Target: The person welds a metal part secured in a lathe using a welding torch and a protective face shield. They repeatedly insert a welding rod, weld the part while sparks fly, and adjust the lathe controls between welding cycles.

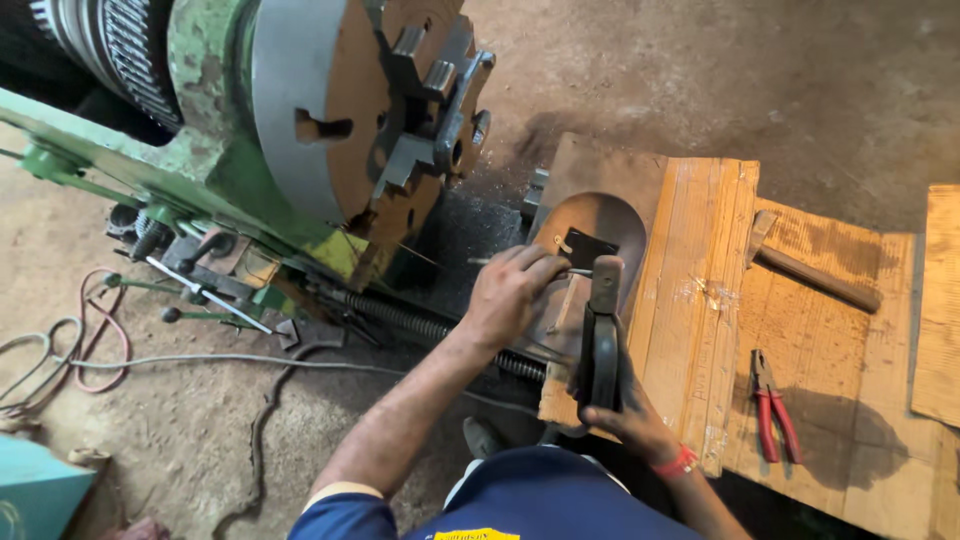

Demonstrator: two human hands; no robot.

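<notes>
Dark metal fills the right hand (pixel 622 405), which grips the lower end of a long black tool (pixel 603 330), maybe a heavy wrench or a caliper; I cannot tell which. The long axis of the tool runs almost straight away from the person, from the palm up to its rounded top end, which lies just beside the fingers of the left hand (pixel 510 290). The left hand is closed in a pinch on a thin metal rod (pixel 580 272), and this rod lies crosswise, left to right, so the two long axes meet nearly at a right angle. Both things are above a rounded brown plate (pixel 600 218) that rests at the near edge of the wooden boards (pixel 700 290), just beside the bed of the green lathe (pixel 200 170). The left forearm reaches forward and to the right, with the wrist bent down; the right wrist, with a red band, stays low and close to the body. The left hand is nearer to the plate, and the right hand is further back. The big chuck (pixel 370 110) of the lathe stands up and left of the hands, well apart. On the boards to the right lie red pliers (pixel 772 408) and a hammer (pixel 810 270), untouched.
</notes>
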